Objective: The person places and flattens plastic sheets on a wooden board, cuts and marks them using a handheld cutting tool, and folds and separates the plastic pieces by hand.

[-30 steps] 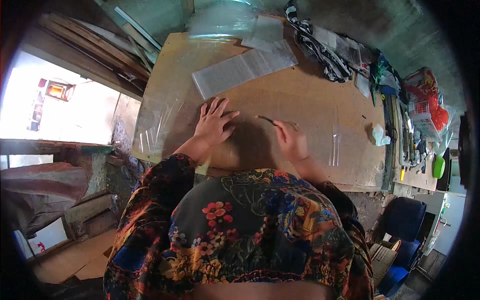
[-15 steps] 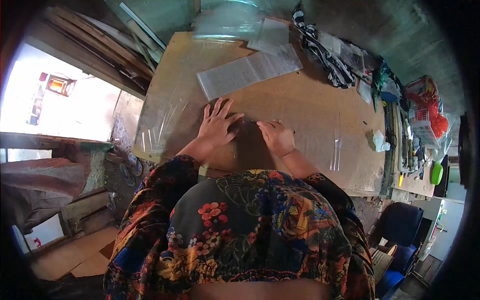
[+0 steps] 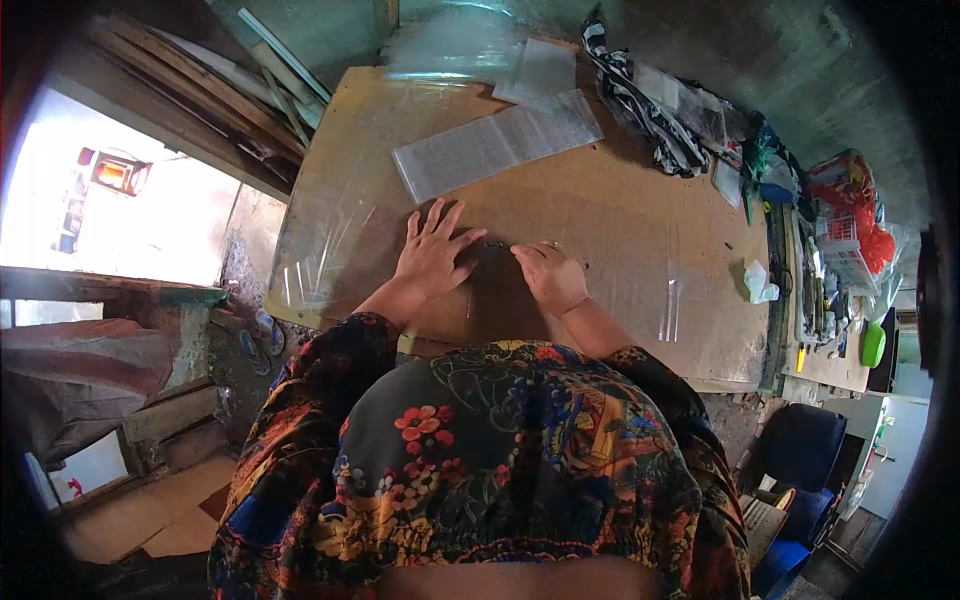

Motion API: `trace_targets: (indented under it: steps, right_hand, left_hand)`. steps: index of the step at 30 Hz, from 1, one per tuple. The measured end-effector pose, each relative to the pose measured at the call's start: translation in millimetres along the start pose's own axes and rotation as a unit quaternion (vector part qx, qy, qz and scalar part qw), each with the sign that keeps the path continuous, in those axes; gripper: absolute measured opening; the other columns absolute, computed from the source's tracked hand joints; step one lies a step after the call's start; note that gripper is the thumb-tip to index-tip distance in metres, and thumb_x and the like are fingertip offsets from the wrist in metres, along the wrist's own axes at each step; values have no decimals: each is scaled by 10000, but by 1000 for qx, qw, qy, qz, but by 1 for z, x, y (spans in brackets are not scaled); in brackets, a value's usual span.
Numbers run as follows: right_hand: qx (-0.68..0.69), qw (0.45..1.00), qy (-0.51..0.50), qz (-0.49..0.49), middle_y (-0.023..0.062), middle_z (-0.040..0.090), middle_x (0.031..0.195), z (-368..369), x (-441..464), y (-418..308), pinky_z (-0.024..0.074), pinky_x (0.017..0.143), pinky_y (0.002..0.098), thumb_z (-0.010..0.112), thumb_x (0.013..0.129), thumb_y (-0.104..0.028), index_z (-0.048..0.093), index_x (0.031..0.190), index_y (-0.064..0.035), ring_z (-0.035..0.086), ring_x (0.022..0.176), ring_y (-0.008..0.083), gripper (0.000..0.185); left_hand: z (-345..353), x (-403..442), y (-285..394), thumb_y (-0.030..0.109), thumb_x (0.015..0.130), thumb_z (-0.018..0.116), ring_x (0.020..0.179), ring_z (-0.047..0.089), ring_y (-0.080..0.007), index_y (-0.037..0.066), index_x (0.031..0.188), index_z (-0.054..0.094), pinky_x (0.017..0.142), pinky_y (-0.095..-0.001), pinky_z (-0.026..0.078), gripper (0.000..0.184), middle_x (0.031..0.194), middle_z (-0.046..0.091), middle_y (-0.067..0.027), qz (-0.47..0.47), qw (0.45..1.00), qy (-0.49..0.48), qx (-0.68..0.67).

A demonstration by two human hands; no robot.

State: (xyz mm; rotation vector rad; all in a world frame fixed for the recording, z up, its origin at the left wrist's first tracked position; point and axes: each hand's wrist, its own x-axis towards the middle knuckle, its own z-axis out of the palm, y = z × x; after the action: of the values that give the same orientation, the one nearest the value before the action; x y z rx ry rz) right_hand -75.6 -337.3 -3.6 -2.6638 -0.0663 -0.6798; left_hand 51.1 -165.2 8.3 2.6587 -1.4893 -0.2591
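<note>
My left hand (image 3: 430, 252) lies flat on the wooden board (image 3: 620, 200), its fingers spread. Small dark bits (image 3: 494, 244) show between the two hands. To their right, my right hand (image 3: 548, 273) rests with its fingers drawn together near the board's surface. What it holds is mostly hidden under the hand. Beyond my left hand lies a long clear plastic sheet (image 3: 480, 150), slanted across the board. Thin clear strips (image 3: 671, 295) lie to the right of my right hand.
More clear sheets (image 3: 538, 72) lie at the board's far edge. A black and white plastic bag (image 3: 650, 115) sits at the back right. Crumpled white plastic (image 3: 760, 282) is near the right edge. Beyond it stand a white basket (image 3: 845, 240) and a green object (image 3: 873, 345).
My right hand has moved left, toward my left hand, and turned palm down. The dark thin tool seen in it earlier no longer shows clearly. My left hand stays spread on the board.
</note>
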Motion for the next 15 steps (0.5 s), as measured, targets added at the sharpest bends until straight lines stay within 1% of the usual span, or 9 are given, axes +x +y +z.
trace_targets:
  steps: [2,4,5,7,9,11,13,15]
  right_hand:
    - [23,1000,7,8,77,611,794,-4,0,-2,494,618,338,564,744,-77,592,893,-79,590,726,252,151]
    - [48,995,78,31,86,608,784,-13,-2,-1,485,590,334,577,745,-65,590,906,-80,589,705,254,163]
    - [48,995,78,30,86,608,784,-19,-4,-1,485,590,334,577,745,-65,590,906,-80,589,705,254,163]
    - [44,980,143,129,91,600,767,-35,-13,3,472,559,301,592,755,-65,590,926,-80,583,658,231,171]
    - [74,951,167,248,83,601,761,-50,-33,16,457,548,262,600,776,-92,589,942,-74,574,622,176,167]
    - [119,924,227,282,65,601,770,-66,-60,36,449,557,238,579,809,-107,581,958,-63,558,626,120,155]
    - [200,875,310,315,51,593,794,-85,-87,49,448,598,228,537,842,-98,559,992,-41,555,681,107,162]
    - [221,831,381,340,50,581,838,-105,-117,63,446,650,221,510,856,-78,537,1022,-24,551,743,111,177]
  left_hand:
    - [-2,-1,1,346,782,525,1294,100,-302,270,1221,440,1012,-534,115,453,1378,176,-81,1,1000,11,-19]
    - [-2,-1,1,344,783,523,1292,105,-301,269,1221,441,1011,-532,119,451,1377,178,-80,4,1000,13,-16]
    - [-1,-1,1,342,785,520,1290,111,-300,268,1221,443,1009,-530,123,449,1375,179,-79,6,1000,16,-12]
    - [4,-1,0,369,783,511,1286,123,-297,274,1227,431,1005,-529,127,461,1373,188,-84,10,1000,28,-6]
    - [10,-1,-2,395,782,502,1283,135,-294,281,1234,420,1001,-527,130,473,1371,197,-89,15,999,40,1]
    - [13,-2,-4,347,769,525,1269,179,-303,238,1220,455,1002,-530,122,469,1361,229,-92,40,994,95,-28]
    - [6,-7,-2,344,762,531,1266,189,-310,228,1205,472,995,-539,121,462,1356,243,-99,63,993,102,-16]
    - [1,-8,0,342,754,536,1262,199,-317,218,1191,488,988,-548,120,456,1352,257,-106,91,990,108,-5]
